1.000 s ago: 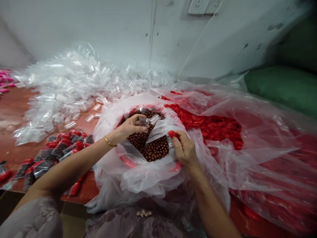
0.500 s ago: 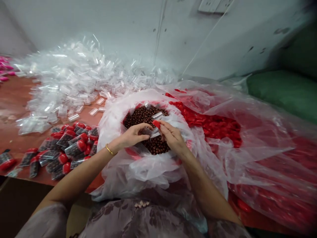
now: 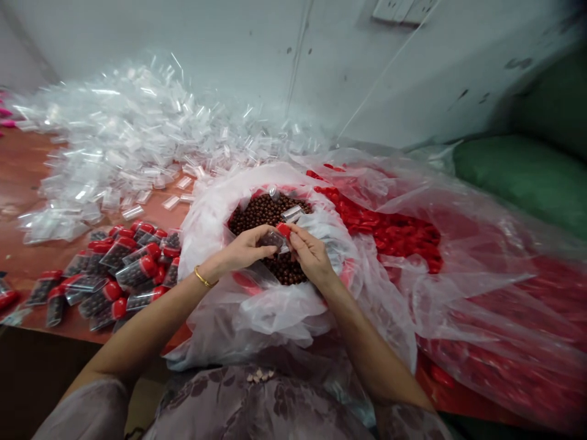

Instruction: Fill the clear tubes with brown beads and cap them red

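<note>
My left hand [image 3: 250,247] is closed round a clear plastic container [image 3: 271,239] with dark balls inside. Pinched in my right hand [image 3: 309,250] is a red cap [image 3: 283,230], right at the container's mouth; whether it is seated I cannot tell. Both hands are over a white plastic bag [image 3: 206,208], rolled open and full of small brown balls [image 3: 261,209]. On the balls, just beyond my right hand, lies another clear container [image 3: 292,213].
Filled red-capped containers [image 3: 137,272] are heaped on the red tabletop [image 3: 22,165] at left. Clear empty containers [image 3: 137,122] are piled behind, against the wall. At right, a big clear bag holds red caps [image 3: 398,235]. Green sacks [image 3: 518,177] stand at far right.
My right hand has brought the red cap left and against the container in my left hand. The view has shifted slightly.
</note>
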Tool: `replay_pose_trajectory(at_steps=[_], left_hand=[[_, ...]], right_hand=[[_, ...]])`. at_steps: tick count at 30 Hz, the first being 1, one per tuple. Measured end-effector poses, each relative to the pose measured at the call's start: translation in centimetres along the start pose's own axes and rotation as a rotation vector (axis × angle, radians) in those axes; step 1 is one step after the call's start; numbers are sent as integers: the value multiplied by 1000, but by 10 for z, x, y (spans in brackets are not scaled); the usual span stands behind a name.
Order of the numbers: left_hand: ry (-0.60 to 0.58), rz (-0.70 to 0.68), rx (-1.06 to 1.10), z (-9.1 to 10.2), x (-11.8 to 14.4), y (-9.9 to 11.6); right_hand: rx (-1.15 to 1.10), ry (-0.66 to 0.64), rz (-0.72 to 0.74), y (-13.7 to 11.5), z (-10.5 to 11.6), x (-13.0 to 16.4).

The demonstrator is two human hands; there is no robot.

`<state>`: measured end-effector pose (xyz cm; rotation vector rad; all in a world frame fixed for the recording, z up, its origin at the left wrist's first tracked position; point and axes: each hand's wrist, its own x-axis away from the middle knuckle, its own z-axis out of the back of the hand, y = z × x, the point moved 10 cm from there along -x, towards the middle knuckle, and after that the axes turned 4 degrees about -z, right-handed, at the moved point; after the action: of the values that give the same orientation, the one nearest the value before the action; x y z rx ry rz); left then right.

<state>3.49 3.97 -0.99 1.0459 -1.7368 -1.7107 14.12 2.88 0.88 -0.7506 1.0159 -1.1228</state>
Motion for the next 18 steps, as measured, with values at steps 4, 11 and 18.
replay_pose_trajectory(at_steps=[4,11,18], left_hand=[[9,32,-56,0,2,-2],[85,18,-284,8,5,2],[94,35,-444,7,8,5]], right_hand=[[248,-14,190,-20,-5,2],[632,-66,490,-49,-21,19],[593,-94,410,-51,-18,14]])
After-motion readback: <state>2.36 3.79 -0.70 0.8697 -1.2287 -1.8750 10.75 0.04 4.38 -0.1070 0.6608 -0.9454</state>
